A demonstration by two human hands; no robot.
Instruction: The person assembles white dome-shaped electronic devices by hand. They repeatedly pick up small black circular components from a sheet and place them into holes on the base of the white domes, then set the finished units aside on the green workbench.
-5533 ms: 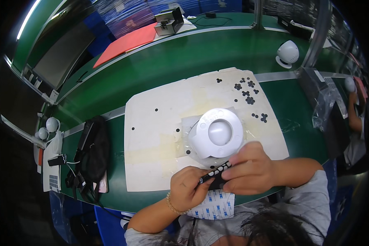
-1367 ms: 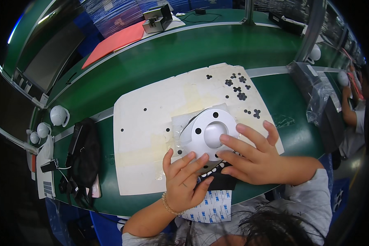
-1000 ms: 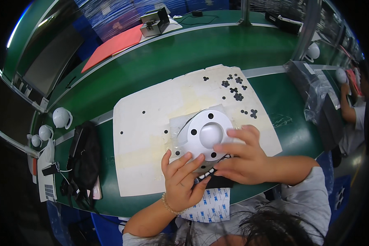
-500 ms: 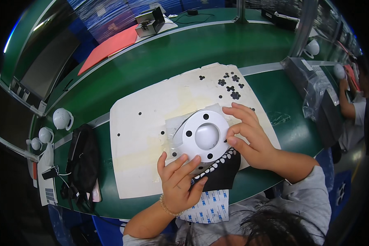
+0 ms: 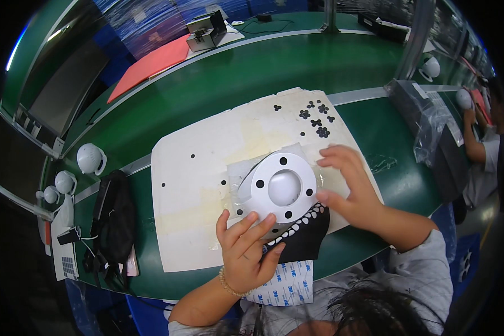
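Note:
A white ring-shaped part [image 5: 257, 199] with a wide round hole lies on a clear plastic bag [image 5: 233, 173]. Several round black pads [image 5: 283, 161] sit around its face. My left hand [image 5: 245, 252] rests two fingertips on the ring's lower left edge, while its thumb lies over the left end of a black pad sheet [image 5: 311, 238]. White round gaps line that sheet's upper edge, and a white backing sheet with blue print [image 5: 288, 284] shows below it. Just right of the ring, apart from it, my right hand [image 5: 355, 187] is open with fingers spread, slightly blurred.
Under the work is a large white board [image 5: 190, 207] on the green table [image 5: 409, 168]. Loose black pads [image 5: 322, 132] cluster at its far right. A black bag [image 5: 115, 218] and white cup-shaped pieces [image 5: 89, 159] stand left; a dark box [image 5: 425, 123] stands right. Another person [image 5: 484, 162] sits far right.
My right hand has drawn away from the ring's right side and opened, uncovering a black pad there. My left hand stays on the ring and the pad sheet.

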